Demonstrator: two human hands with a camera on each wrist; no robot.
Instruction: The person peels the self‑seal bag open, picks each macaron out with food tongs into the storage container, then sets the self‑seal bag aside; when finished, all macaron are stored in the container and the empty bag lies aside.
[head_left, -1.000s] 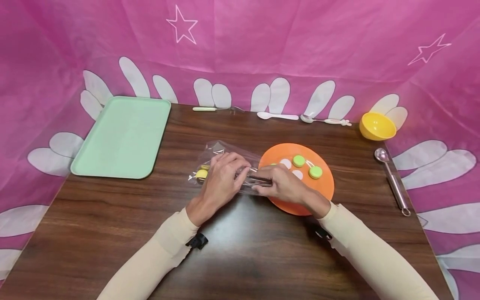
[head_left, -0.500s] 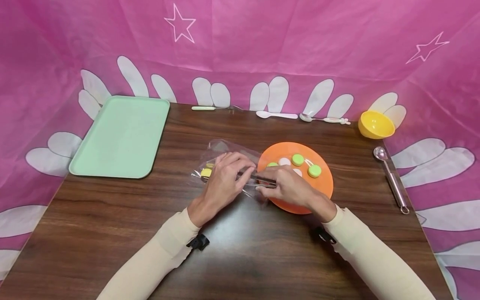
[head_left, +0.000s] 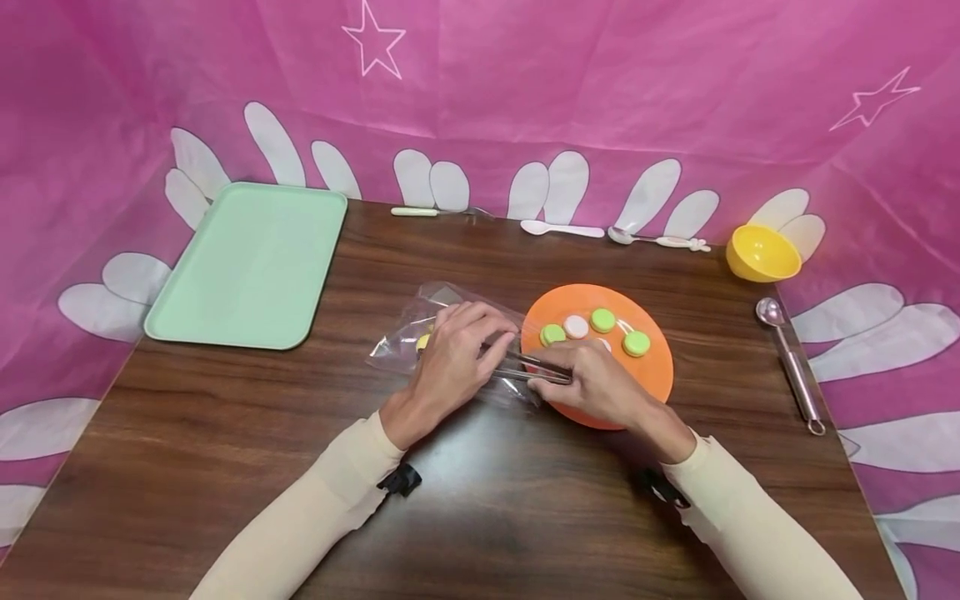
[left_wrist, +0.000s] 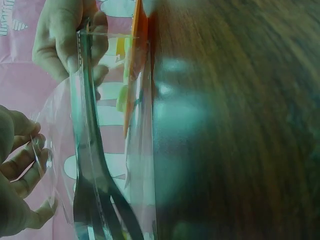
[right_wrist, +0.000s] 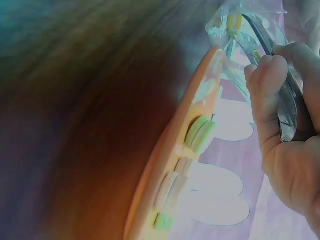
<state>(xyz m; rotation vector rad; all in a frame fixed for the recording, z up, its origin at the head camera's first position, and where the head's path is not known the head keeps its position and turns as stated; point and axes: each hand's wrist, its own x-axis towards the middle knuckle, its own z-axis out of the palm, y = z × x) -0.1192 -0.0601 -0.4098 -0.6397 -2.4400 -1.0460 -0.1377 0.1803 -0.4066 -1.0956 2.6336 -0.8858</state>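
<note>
My left hand [head_left: 459, 346] pinches the upper film of a clear plastic bag [head_left: 393, 342] lying on the table. In the left wrist view the left fingers [left_wrist: 30, 162] hold its edge raised. My right hand [head_left: 596, 383] grips metal tongs [head_left: 551, 375] by the handle end, and their arms reach into the bag's mouth. Inside the bag, a yellow macaron [head_left: 423, 342] is mostly hidden behind the left hand; yellow also shows there in the right wrist view. Beneath the right hand is an orange plate [head_left: 652, 383] bearing green macarons [head_left: 636, 343] and white ones [head_left: 576, 326].
A mint-green tray [head_left: 247, 267] lies at the left. Along the back edge are a fork [head_left: 416, 212], a white spoon [head_left: 562, 229] and a metal spoon [head_left: 660, 241]. A yellow bowl [head_left: 763, 254] and a metal scoop [head_left: 795, 375] stand at the right.
My right hand has moved rightward with the tongs, drawing them a little out of the bag. The yellow macaron is now more covered by the left hand, which still holds the film.
</note>
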